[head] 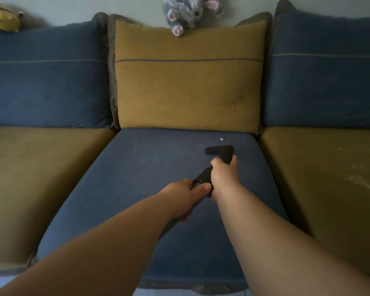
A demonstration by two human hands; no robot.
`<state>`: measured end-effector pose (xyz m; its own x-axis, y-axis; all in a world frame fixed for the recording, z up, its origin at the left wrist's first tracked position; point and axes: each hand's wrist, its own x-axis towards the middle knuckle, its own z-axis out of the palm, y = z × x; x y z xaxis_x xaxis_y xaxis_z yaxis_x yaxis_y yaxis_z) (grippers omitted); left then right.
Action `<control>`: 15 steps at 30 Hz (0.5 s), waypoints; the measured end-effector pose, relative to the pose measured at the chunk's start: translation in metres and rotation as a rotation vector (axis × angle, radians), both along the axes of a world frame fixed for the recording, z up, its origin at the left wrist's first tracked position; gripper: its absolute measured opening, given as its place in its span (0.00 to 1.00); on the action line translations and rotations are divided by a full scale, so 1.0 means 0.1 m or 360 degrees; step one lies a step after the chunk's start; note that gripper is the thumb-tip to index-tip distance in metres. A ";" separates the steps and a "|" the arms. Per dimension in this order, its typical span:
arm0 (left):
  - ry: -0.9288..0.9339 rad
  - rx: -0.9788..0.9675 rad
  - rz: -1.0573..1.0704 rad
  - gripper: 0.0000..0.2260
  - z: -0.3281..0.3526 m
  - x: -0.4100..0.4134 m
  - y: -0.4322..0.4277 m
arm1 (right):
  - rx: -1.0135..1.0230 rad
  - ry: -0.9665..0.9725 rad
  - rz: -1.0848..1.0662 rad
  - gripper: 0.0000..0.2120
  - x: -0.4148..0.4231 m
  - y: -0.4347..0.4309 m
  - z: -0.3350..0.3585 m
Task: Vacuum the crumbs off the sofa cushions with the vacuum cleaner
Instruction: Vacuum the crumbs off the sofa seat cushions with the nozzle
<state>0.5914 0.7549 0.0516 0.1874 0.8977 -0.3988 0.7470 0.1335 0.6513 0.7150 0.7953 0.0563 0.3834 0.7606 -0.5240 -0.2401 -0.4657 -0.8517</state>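
The right hand (pixel 224 175) is wrapped round the tube (pixel 203 175) just behind the nozzle (pixel 219 151), the left hand (pixel 181 197) grips the ribbed hose (pixel 168 227) further back, and the nozzle sits low over the blue seat (pixel 137 178). Best bet is probably keeping it flat on the fabric and pushing slowly toward the white crumb (pixel 222 139) just beyond it, with the left hand feeding slack. The yellow seat (pixel 329 167) on the right looks crumby too.

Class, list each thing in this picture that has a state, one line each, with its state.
vacuum nozzle: on the blue seat cushion, short of the white crumb.
right hand: grips the tube behind the nozzle.
left hand: grips the ribbed hose.
right mustard seat cushion: pale crumbs on it.
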 end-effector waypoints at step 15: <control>0.0008 0.0021 0.0148 0.22 0.00 0.20 0.10 | 0.0093 -0.0068 0.0217 0.33 0.14 0.25 -0.02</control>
<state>0.6116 0.7654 0.0519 0.1012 0.9162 -0.3877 0.7349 0.1939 0.6499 0.7291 0.8207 0.0543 0.2957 0.8359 -0.4624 -0.1408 -0.4406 -0.8866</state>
